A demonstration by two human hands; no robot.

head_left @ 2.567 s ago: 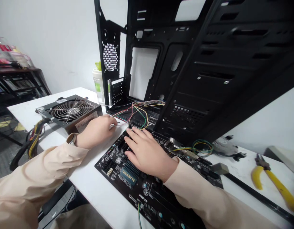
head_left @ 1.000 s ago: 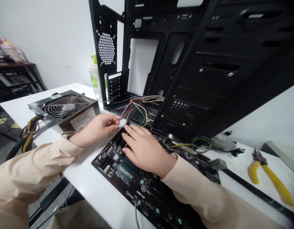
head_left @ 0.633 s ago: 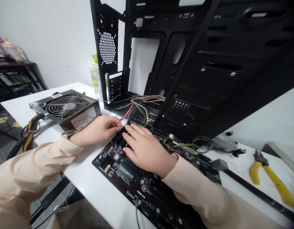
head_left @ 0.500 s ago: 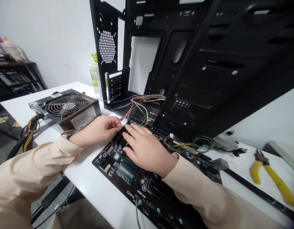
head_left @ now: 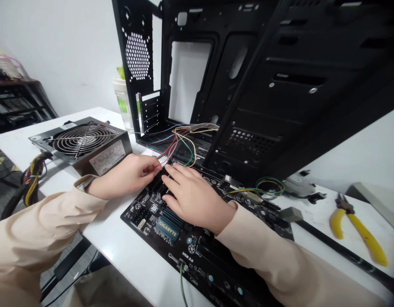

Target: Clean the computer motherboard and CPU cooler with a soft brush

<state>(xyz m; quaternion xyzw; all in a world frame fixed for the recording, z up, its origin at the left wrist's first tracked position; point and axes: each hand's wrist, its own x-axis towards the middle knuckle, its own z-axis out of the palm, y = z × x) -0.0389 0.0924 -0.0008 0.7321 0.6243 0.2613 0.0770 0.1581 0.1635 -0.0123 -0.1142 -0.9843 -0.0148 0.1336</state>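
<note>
My left hand (head_left: 137,172) is closed in a pinch at the far left edge of the black motherboard (head_left: 136,221). Thin red and pale wires (head_left: 169,150) run down to its fingertips; the wire ends are hidden by the fingers. My right hand (head_left: 192,194) lies palm down over the board with its fingers apart, the fingertips beside my left hand. Below that palm shows a blue heatsink (head_left: 168,229) marked GIGABYTE. A green-yellow wire (head_left: 182,281) hangs from the board's near edge, and another coiled green-yellow wire (head_left: 270,184) lies at its right.
A black computer case (head_left: 248,106) stands open behind the board. To the left sits a power supply (head_left: 101,160) with bundled cables (head_left: 32,183). Yellow-handled cutters (head_left: 366,236) and a black bar (head_left: 337,247) lie at the right. A lidded cup (head_left: 122,100) stands behind the case.
The whole view has shifted slightly, with most things a little further left and up. Both hands keep nearly the same pose on the board.
</note>
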